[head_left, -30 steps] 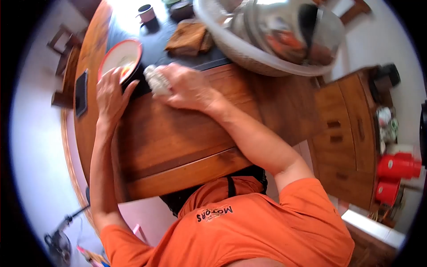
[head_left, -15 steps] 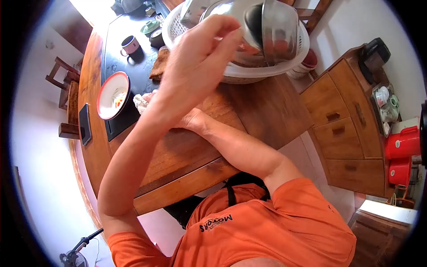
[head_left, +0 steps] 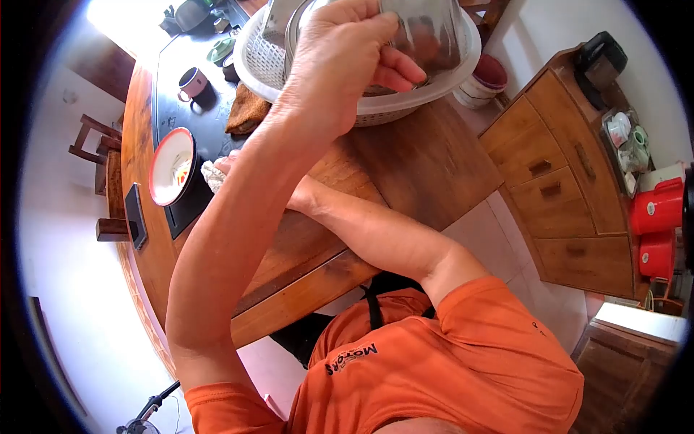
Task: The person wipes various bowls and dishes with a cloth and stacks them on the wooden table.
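My left hand reaches across to the white plastic basket, with its fingers curled at the edge of a shiny metal bowl. The bowl lies on its side among other metal ware. Beneath my left forearm, my right hand rests on the wooden table, mostly hidden. Its fingertips show at a crumpled whitish cloth and seem closed on it. Close to the cloth stands a white enamel bowl with a red rim and something white and orange inside.
A brown folded cloth, a pink mug and a green-lidded pot stand on the black tabletop panel. A phone lies at the left edge. To the right are a bucket and a wooden cabinet.
My left hand has come down onto the metal bowl, its fingers closing at the edge. The view has shifted a little. My right hand stays by the whitish cloth.
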Motion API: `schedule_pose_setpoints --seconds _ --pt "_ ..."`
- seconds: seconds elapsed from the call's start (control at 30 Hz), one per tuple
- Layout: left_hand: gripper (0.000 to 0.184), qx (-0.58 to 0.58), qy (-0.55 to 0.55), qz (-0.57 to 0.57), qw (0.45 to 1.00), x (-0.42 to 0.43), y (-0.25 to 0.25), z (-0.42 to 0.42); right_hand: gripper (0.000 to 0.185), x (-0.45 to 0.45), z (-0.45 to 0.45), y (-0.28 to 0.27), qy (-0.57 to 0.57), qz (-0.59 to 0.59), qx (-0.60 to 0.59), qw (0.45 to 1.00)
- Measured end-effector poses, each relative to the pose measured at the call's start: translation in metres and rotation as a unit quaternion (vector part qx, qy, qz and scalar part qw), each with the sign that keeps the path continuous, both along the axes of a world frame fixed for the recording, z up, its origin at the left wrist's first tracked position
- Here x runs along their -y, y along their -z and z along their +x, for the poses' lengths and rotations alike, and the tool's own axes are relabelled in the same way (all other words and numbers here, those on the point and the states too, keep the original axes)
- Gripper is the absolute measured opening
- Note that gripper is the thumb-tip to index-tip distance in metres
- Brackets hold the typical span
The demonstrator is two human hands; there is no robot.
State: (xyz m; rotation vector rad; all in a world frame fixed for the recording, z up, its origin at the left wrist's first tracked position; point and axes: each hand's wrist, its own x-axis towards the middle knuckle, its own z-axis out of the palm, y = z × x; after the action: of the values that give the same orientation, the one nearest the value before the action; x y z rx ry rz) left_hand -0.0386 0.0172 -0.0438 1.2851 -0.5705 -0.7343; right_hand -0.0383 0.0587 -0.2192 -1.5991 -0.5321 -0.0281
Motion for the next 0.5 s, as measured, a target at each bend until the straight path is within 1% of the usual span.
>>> schedule_pose_setpoints --seconds 0.03,0.07,0.1,0.13,0.17,0.2,0.23,0.27,0.33,0.4,0.43,0.47,0.5 --pt "0.025 -0.001 -0.001 0.0 1.0 -0.003 -0.001 0.001 0.056 -0.003 0.004 0.006 -0.007 0.064 0.001 0.998" --pt "0.022 -0.002 0.015 -0.058 0.998 -0.01 -0.001 0.005 0.056 -0.005 0.009 0.013 -0.017 0.127 0.005 0.992" --pt "0.019 -0.002 0.029 -0.117 0.993 -0.018 -0.002 0.009 0.057 -0.008 0.01 0.01 0.002 0.141 0.025 0.99" --pt "0.019 -0.003 0.026 -0.117 0.993 -0.027 -0.002 0.014 0.058 -0.01 0.011 0.006 0.02 0.156 0.045 0.987" --pt "0.025 -0.044 0.105 -0.233 0.966 -0.038 -0.002 0.02 0.059 -0.012 0.016 0.004 0.028 0.163 0.055 0.985" --pt "0.029 -0.062 0.14 -0.29 0.945 -0.052 -0.004 0.027 0.06 -0.014 0.02 0.003 0.035 0.17 0.065 0.983" --pt "0.032 -0.082 0.179 -0.344 0.918 -0.066 -0.006 0.034 0.057 -0.017 0.029 0.003 0.122 -0.038 0.121 0.984" --pt "0.028 -0.051 0.156 -0.325 0.931 -0.085 -0.013 0.041 0.053 -0.02 0.036 0.003 0.201 -0.242 0.173 0.933" --pt "0.022 0.012 0.106 -0.283 0.953 -0.127 -0.027 0.054 0.047 -0.021 0.031 -0.003 0.215 -0.242 0.172 0.93" --pt "0.021 0.044 0.045 -0.263 0.963 -0.177 -0.034 0.061 0.052 -0.023 0.034 0.003 0.232 -0.227 0.219 0.92" --pt "0.019 0.132 -0.118 -0.229 0.957 -0.197 -0.033 0.057 0.054 -0.023 0.032 -0.002 0.225 -0.245 0.175 0.926" --pt "0.019 0.176 -0.161 -0.202 0.95 -0.212 -0.027 0.062 0.055 -0.021 0.03 -0.005 0.205 -0.263 0.147 0.931" --pt "0.019 0.23 -0.204 -0.145 0.941 -0.231 -0.022 0.069 0.056 -0.021 0.033 -0.002 0.211 -0.269 0.157 0.927"
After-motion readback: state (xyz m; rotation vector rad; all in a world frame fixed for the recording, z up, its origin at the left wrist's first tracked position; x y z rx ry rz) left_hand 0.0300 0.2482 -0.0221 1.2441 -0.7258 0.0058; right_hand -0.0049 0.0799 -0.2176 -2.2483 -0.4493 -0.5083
